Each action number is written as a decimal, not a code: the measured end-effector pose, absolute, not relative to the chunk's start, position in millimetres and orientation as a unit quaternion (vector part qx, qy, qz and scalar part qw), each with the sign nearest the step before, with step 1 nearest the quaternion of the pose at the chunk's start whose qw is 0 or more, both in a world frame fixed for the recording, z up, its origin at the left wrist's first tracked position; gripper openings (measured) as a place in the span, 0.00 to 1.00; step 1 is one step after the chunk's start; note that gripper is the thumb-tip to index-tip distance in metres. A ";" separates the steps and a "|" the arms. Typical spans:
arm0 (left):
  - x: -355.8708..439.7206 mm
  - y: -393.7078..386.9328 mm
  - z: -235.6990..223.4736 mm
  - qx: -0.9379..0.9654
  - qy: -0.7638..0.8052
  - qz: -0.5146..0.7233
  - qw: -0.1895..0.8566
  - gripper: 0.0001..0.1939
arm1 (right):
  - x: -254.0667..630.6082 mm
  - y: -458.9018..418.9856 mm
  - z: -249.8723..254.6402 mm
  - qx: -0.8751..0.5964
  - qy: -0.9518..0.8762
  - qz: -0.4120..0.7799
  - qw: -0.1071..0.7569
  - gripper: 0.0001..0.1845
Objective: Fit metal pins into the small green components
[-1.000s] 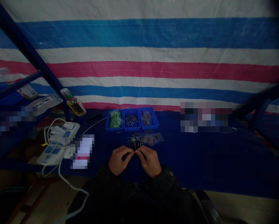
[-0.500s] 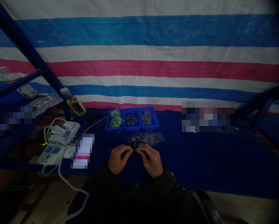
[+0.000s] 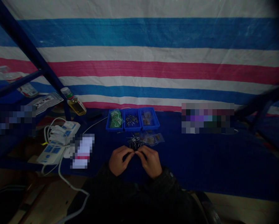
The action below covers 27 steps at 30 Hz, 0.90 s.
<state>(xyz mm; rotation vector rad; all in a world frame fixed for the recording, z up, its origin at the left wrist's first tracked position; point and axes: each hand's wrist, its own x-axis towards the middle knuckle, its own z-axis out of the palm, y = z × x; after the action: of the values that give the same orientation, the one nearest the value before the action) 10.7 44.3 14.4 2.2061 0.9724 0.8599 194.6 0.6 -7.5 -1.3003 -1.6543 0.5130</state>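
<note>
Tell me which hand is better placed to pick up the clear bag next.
Probably the right hand: the clear plastic bag lies straight ahead of it, while the left hand sits farther off, across the pile of metal pins.

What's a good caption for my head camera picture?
Left hand and right hand meet below small metal pins near blue trays.

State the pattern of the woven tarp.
The woven tarp: horizontal blue, white, pink stripes; best in head view.

A loose heap of slim metal pins [image 3: 135, 142] lies at twelve o'clock from the left hand [image 3: 118, 161] and right hand [image 3: 151, 161], pinched together.
</note>
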 end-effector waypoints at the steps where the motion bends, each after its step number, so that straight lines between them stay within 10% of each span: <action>1: 10.8 44.4 15.2 0.822 0.370 0.325 0.287 0.07 | 194.9 0.1 -6.5 -0.530 -0.669 0.209 0.477 0.07; 19: 6.9 53.1 12.7 0.711 0.462 0.401 0.346 0.08 | 196.4 21.7 14.9 -0.587 -0.596 0.145 0.528 0.10; 27: -0.3 75.4 3.1 0.693 0.548 0.423 0.199 0.11 | 185.8 81.5 39.5 -0.668 -0.548 0.068 0.498 0.13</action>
<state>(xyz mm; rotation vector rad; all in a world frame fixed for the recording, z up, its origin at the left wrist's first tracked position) -0.3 75.4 3.1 1.9381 1.5335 1.1837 185.8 81.5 39.5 -1.6180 -1.3275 0.1658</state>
